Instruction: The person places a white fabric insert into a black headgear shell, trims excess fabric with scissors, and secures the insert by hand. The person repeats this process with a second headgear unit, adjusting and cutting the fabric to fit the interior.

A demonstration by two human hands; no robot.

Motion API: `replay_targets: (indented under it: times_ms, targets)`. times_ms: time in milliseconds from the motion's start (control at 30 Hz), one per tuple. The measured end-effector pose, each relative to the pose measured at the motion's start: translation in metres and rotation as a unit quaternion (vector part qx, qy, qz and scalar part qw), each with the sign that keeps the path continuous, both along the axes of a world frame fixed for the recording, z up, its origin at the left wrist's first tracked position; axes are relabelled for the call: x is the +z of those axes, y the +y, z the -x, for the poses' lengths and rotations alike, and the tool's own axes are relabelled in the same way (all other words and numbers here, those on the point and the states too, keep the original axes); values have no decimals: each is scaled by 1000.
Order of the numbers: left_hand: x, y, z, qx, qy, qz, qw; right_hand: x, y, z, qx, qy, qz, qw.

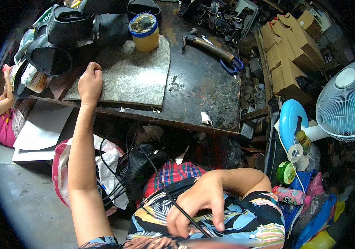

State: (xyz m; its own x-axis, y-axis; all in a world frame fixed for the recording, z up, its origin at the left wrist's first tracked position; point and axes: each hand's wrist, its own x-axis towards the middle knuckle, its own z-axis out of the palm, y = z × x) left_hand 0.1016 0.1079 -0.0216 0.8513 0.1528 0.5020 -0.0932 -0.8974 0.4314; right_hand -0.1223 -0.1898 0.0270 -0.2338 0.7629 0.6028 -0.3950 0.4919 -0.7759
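Observation:
My left hand [90, 83] is closed in a fist over the left part of a speckled grey stone slab [140, 76]. Whatever its fingers might hold is hidden. Near my body, my right hand [202, 201] hangs loosely over my patterned shirt, its thumb apart from the bent fingers. A black cable [161, 180] runs up from below the table and crosses in front of that hand. On the slab's far edge stands a tub of yellowish paste [145, 39] with a blue rim. To its right lie a hammer [208, 46] and blue-handled scissors [232, 66].
Black bags [71, 27] crowd the table's far left. At right are cardboard boxes [287, 54], a fan [339, 103] and a pink bottle [289, 195]. White sheets [40, 133] lie by the table's left end. Another person [5, 118] in pink is beyond them.

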Motion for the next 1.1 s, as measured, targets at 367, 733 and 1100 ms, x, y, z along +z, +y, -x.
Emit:
replay_targets:
  times_ms: [367, 733, 1100]
  targets:
    - [-1, -1, -1, 19, 4, -6, 1000, -4, 4, 5, -41, -32, 22, 998]
    - [8, -14, 7, 40, 20, -37, 998, 46, -78, -171, -628, -243, 244, 698]
    - [7, -10, 9, 23, -7, 5, 1000, 30, 26, -449, -673, -439, 271, 530]
